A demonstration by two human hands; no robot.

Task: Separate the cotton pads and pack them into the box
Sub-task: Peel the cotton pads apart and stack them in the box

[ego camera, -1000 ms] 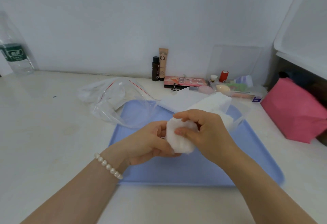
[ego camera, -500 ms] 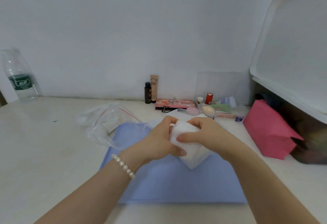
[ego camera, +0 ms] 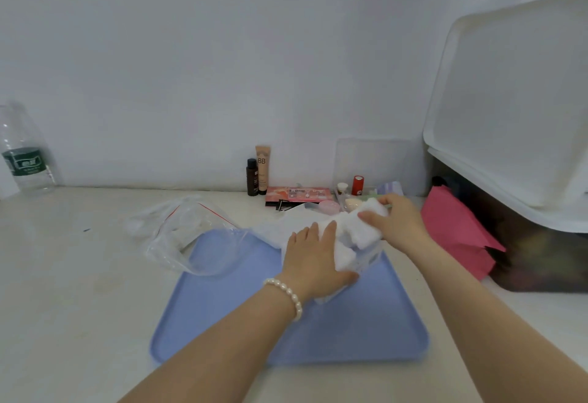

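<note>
A clear plastic box (ego camera: 366, 261) stands on the far right part of the blue tray (ego camera: 366, 323), with white cotton pads (ego camera: 345, 254) inside it. My left hand (ego camera: 313, 256) lies against the box's left side, fingers straight and thumb at its lower front. My right hand (ego camera: 397, 224) grips a stack of white cotton pads (ego camera: 366, 227) over the box's open top. How far the stack sits inside the box is unclear.
An empty clear zip bag (ego camera: 187, 237) lies over the tray's far left corner. Cosmetics stand by the wall: a BB tube (ego camera: 262, 168), a dark bottle (ego camera: 252, 177), a palette (ego camera: 297, 195). A pink pouch (ego camera: 458, 230) and a storage bin (ego camera: 515, 160) stand right, a water bottle (ego camera: 24, 160) far left.
Both hands held the pad stack together above the tray. Now my right hand has carried it to the box top, and my left hand has let go and rests against the box.
</note>
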